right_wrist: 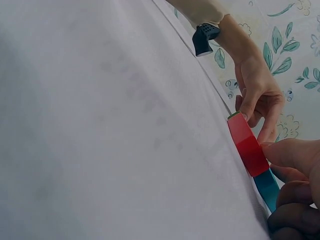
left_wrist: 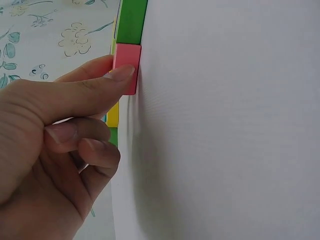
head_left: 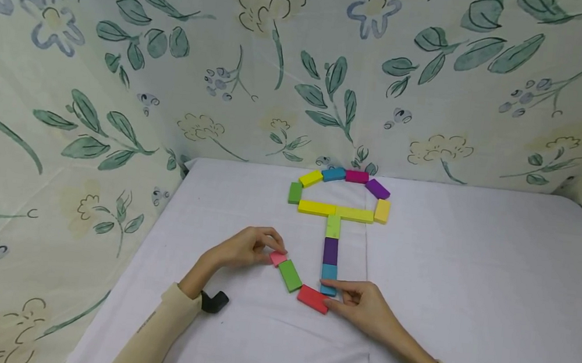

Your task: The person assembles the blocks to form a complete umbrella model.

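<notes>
My left hand [head_left: 248, 247] pinches a pink block [left_wrist: 127, 67] between thumb and fingers, at the end of a green block [head_left: 290, 275]. In the left wrist view the pink and green blocks touch end to end. My right hand [head_left: 363, 305] has its thumb at the right end of a red block [head_left: 313, 299]. Its index finger reaches to a blue block [head_left: 329, 273], with thumb and index apart. The red block lies tilted, near the lower end of the blue one. In the right wrist view the right fingertips are partly hidden.
Above the blue block, a purple block [head_left: 330, 251] and a light green block [head_left: 333, 226] form a stem. It meets a row of yellow blocks [head_left: 317, 208]. Several coloured blocks, including a magenta block [head_left: 357, 177], arch above that row. A white cloth [head_left: 470, 292] covers the table.
</notes>
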Action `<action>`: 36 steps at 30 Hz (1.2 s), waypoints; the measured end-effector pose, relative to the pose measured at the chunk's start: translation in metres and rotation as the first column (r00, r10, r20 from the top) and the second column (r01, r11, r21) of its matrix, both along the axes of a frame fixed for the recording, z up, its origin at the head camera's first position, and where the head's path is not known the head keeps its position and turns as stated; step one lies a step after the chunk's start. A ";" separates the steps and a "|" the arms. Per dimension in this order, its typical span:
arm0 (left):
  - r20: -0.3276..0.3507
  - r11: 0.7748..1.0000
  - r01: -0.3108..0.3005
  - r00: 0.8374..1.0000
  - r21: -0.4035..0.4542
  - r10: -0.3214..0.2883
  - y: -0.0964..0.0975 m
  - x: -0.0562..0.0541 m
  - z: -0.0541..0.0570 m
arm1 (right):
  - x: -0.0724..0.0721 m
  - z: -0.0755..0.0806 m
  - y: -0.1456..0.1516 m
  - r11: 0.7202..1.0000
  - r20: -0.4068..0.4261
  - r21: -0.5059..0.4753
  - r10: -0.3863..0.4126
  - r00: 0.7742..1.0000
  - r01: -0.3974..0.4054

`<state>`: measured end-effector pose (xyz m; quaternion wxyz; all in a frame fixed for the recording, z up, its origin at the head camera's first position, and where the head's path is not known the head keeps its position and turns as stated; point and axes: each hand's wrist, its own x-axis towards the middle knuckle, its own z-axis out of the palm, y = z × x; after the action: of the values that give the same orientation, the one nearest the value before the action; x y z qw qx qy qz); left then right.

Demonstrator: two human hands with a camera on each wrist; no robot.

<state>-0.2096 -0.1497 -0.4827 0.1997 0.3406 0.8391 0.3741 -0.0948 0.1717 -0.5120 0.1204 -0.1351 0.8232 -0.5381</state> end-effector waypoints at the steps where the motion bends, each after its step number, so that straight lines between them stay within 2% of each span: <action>1: -0.003 1.000 0.002 1.000 0.004 -0.002 0.000 0.000 0.000 | 0.000 0.000 0.000 1.000 0.001 0.000 0.000 1.000 0.000; 16: -0.016 1.000 0.009 1.000 0.025 -0.008 -0.001 0.004 -0.002 | 0.000 0.000 0.001 1.000 0.015 -0.003 0.003 1.000 -0.003; 20: -0.002 0.999 0.001 1.000 0.035 -0.001 -0.002 0.005 -0.001 | 0.000 0.000 0.003 0.999 0.021 -0.015 0.039 0.999 -0.039; 28: 0.004 0.998 0.004 1.000 0.061 -0.004 -0.003 0.005 -0.002 | -0.002 0.001 0.008 0.984 0.036 -0.039 0.174 0.984 -0.173; 36: 0.014 0.998 -0.003 1.000 0.062 0.002 -0.005 0.005 -0.002 | -0.002 0.001 0.006 0.982 0.030 -0.034 0.188 0.982 -0.187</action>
<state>-0.2048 -0.1543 -0.4850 0.1946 0.3430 0.8261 0.4025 -0.0972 0.1781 -0.5113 0.1817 -0.2049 0.7964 -0.5391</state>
